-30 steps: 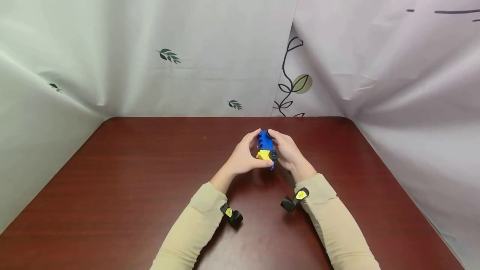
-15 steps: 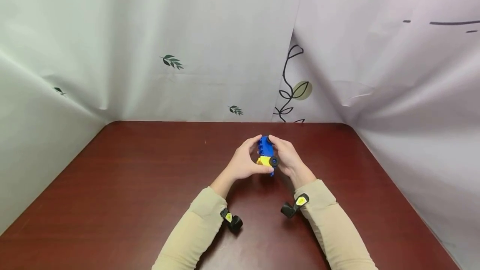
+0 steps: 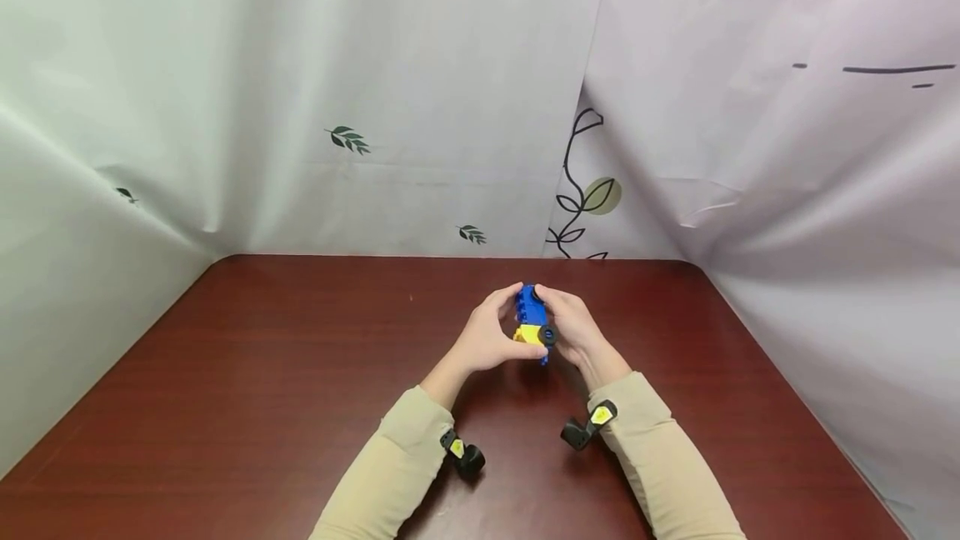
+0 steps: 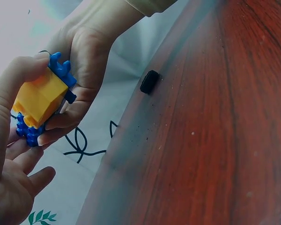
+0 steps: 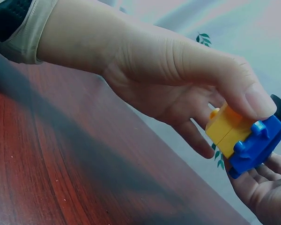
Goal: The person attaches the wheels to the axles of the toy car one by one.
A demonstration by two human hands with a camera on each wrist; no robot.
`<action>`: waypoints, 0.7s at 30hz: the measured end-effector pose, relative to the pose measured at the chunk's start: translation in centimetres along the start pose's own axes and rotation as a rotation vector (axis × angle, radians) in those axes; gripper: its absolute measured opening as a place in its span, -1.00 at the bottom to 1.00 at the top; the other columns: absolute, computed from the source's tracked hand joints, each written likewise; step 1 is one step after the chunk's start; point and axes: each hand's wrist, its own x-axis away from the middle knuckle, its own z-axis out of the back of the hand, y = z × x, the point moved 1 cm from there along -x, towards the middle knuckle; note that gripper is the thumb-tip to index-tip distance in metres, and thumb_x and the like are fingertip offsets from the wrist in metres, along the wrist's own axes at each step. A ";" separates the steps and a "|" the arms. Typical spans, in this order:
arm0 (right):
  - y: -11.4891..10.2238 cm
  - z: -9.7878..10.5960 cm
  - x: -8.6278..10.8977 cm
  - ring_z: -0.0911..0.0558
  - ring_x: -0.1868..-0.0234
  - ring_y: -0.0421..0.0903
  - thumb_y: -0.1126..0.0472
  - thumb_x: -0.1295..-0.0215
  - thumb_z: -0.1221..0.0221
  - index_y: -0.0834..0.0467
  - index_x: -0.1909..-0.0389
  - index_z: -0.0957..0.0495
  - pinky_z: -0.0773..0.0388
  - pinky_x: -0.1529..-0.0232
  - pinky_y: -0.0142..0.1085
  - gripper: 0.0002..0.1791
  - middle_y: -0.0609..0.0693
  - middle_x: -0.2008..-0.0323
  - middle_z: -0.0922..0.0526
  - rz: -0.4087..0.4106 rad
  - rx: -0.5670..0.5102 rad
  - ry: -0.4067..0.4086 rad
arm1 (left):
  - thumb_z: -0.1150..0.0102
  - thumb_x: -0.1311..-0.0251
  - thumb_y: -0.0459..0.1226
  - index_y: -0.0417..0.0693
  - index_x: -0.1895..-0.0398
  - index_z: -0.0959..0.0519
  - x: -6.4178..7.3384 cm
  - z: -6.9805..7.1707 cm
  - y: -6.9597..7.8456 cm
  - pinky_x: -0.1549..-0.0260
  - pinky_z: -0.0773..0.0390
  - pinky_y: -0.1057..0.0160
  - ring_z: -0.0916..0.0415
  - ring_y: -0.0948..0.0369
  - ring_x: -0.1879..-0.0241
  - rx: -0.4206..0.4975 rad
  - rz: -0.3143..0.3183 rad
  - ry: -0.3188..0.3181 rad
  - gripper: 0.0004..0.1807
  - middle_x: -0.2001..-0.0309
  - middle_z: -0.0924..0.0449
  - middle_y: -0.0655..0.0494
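Observation:
Both hands hold a toy vehicle of building blocks (image 3: pixel 531 311) over the table. It has a long blue part with studs, a yellow block (image 4: pixel 41 96) and black wheels. My left hand (image 3: pixel 483 340) grips it from the left, thumb at the near end by a wheel (image 3: pixel 547 335) and fingers toward the far end. From the right my right hand (image 3: pixel 576 327) holds the wheel side, its fingertips at the far wheel. A blue piece with hook-like knobs (image 5: pixel 255 147) shows at the near end in the right wrist view. The palms hide part of the toy.
The dark red wooden table (image 3: pixel 300 407) lies beneath the hands. In the left wrist view a small black tyre-like piece (image 4: pixel 150 82) sits on it near an edge. A pale curtain (image 3: pixel 420 90) with printed leaves hangs behind and at both sides.
The head view has tilted up, so the table, hands and toy appear lower in it. Both hands keep nearly the same hold on the toy vehicle.

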 end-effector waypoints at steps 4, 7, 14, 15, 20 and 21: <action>0.1 0.0 0.0 -0.62 0.24 -0.15 -0.05 -0.42 0.03 0.36 -0.21 -0.36 -0.63 0.17 -0.35 -0.41 0.01 0.21 -0.61 0.020 -0.020 -0.007 | -0.53 0.21 -0.08 -0.06 -0.44 -0.12 -0.1 0.0 -0.1 -0.23 -0.39 0.15 -0.30 0.14 -0.33 -0.009 -0.004 0.007 0.10 -0.37 -0.24 0.02; 0.2 0.1 -0.1 -0.62 0.24 -0.15 -0.05 -0.42 0.02 0.36 -0.21 -0.35 -0.63 0.17 -0.35 -0.41 0.00 0.21 -0.61 0.023 -0.029 -0.009 | -0.53 0.22 -0.09 -0.05 -0.44 -0.12 -0.1 -0.1 -0.2 -0.25 -0.37 0.16 -0.30 0.15 -0.32 -0.015 -0.006 0.010 0.10 -0.37 -0.25 0.03; 0.6 0.2 -0.1 -0.62 0.21 -0.13 -0.05 -0.43 0.05 0.33 -0.22 -0.34 -0.61 0.14 -0.32 -0.43 0.02 0.18 -0.60 0.033 -0.013 -0.018 | -0.51 0.19 -0.10 -0.08 -0.45 -0.08 0.1 -0.3 -0.4 -0.27 -0.34 0.15 -0.25 0.13 -0.36 -0.025 -0.018 -0.015 0.11 -0.39 -0.19 0.01; 0.6 0.3 -0.1 -0.61 0.19 -0.13 -0.05 -0.43 0.05 0.31 -0.22 -0.35 -0.61 0.13 -0.31 -0.44 0.01 0.17 -0.59 0.034 -0.013 -0.018 | -0.51 0.18 -0.11 -0.09 -0.45 -0.08 0.1 -0.3 -0.3 -0.28 -0.33 0.16 -0.23 0.13 -0.36 -0.026 -0.027 -0.016 0.11 -0.39 -0.19 0.00; 0.3 0.6 -0.3 -0.55 0.09 -0.12 -0.19 -0.40 0.07 0.17 -0.28 -0.30 -0.56 0.08 -0.29 -0.37 -0.01 0.03 -0.54 0.005 0.009 -0.046 | -0.52 0.19 -0.16 -0.15 -0.44 -0.07 0.0 -0.2 0.0 -0.30 -0.29 0.16 -0.21 0.12 -0.38 -0.038 -0.074 0.009 0.11 -0.38 -0.17 -0.04; 0.2 0.7 -0.3 -0.54 0.05 -0.10 -0.23 -0.39 0.09 0.15 -0.30 -0.28 -0.55 0.08 -0.29 -0.34 0.02 -0.05 -0.51 -0.010 0.007 -0.061 | -0.52 0.19 -0.17 -0.15 -0.44 -0.07 -0.1 -0.1 0.1 -0.30 -0.28 0.16 -0.20 0.11 -0.38 -0.049 -0.084 0.015 0.11 -0.38 -0.18 -0.04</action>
